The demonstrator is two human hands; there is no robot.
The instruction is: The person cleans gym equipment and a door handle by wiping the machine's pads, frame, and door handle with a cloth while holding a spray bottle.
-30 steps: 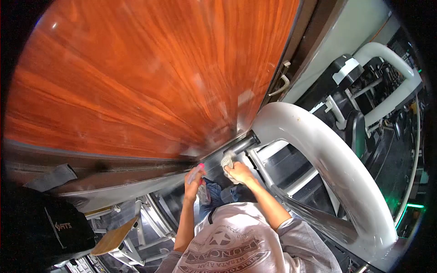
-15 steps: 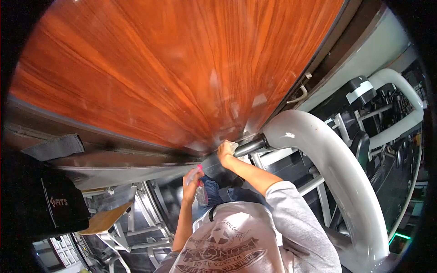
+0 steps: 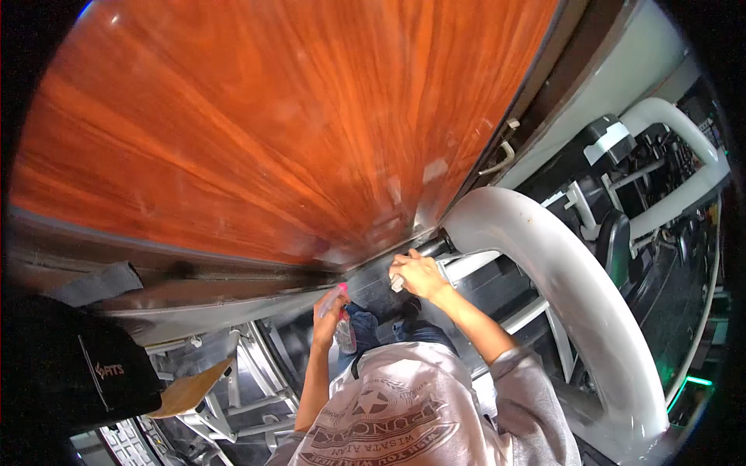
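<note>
My left hand (image 3: 327, 312) is wrapped round a clear spray bottle (image 3: 346, 334) with a pink nozzle, held upright in front of my body. My right hand (image 3: 421, 276) is closed on a small whitish cloth (image 3: 397, 283), of which only a bunched end shows by the fingers. It hovers near the bottom of a glossy reddish-brown wooden door (image 3: 280, 147), apart from the surface. Close behind that hand, a dark bar end (image 3: 435, 245) comes out of a thick white curved tube (image 3: 559, 264).
A metal door handle (image 3: 500, 159) sits at the door's right edge. White gym machine frames (image 3: 256, 373) stand at the lower left, beside a black bag-like item (image 3: 85, 357). More gym equipment (image 3: 622, 210) fills the right side, along a dark floor.
My right hand has come away from the bottom of the door, moving right and down toward my body with the cloth. My left hand keeps the bottle in nearly the same place.
</note>
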